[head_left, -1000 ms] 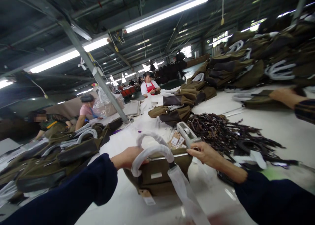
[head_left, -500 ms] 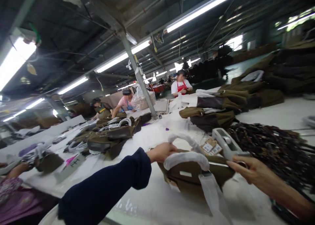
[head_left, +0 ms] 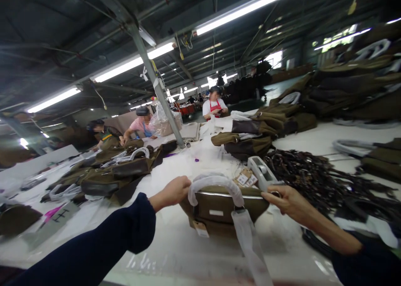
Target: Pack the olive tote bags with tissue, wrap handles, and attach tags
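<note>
An olive-brown handbag point(head_left: 203, 213) stands upright on the white table in front of me. Pale wrapping covers its handle point(head_left: 219, 180) and the strap point(head_left: 247, 236) hanging down its front. A silver zip point(head_left: 232, 195) runs along the top edge, and a brown and white tag point(head_left: 201, 229) hangs at the lower left. My left hand point(head_left: 173, 191) is closed on the bag's upper left end; its fingertips are partly hidden. At the opposite end, my right hand point(head_left: 278, 197) pinches the top corner near the zip's end, a ring on one finger.
Behind the bag are a grey tape dispenser point(head_left: 261, 173) and loose tags point(head_left: 246, 177). To the right lies a heap of dark straps point(head_left: 310, 173). Bags pile up at left point(head_left: 106, 173) and far right point(head_left: 344, 85). A metal post point(head_left: 159, 89) rises mid-table; co-workers stand beyond.
My left hand has moved from behind the handle to the bag's left end. The bag's front and zip face me more squarely. The whole view has swung to the right.
</note>
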